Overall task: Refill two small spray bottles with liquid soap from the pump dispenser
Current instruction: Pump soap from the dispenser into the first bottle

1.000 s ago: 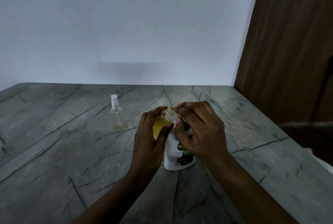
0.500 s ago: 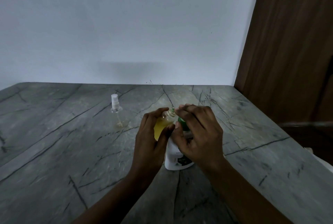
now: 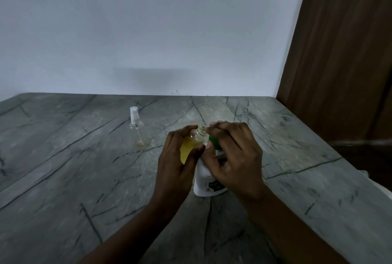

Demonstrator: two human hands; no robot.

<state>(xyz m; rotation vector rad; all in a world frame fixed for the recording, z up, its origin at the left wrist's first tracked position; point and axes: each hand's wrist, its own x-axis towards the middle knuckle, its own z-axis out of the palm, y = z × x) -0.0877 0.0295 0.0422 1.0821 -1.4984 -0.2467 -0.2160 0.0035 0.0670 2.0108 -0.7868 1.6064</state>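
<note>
Left hand (image 3: 176,166) grips open spray bottle (image 3: 189,146); right hand (image 3: 232,157) curls over pump dispenser (image 3: 203,182) head.
Misaligned nozzle could spill soap.

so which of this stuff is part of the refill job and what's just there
In the job: open bottle in left hand; pump dispenser held by right hand; capped spray bottle.
Just there: wooden panel; wall.

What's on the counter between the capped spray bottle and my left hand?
Nothing; the head view shows bare counter between the capped spray bottle and the left hand.
</note>
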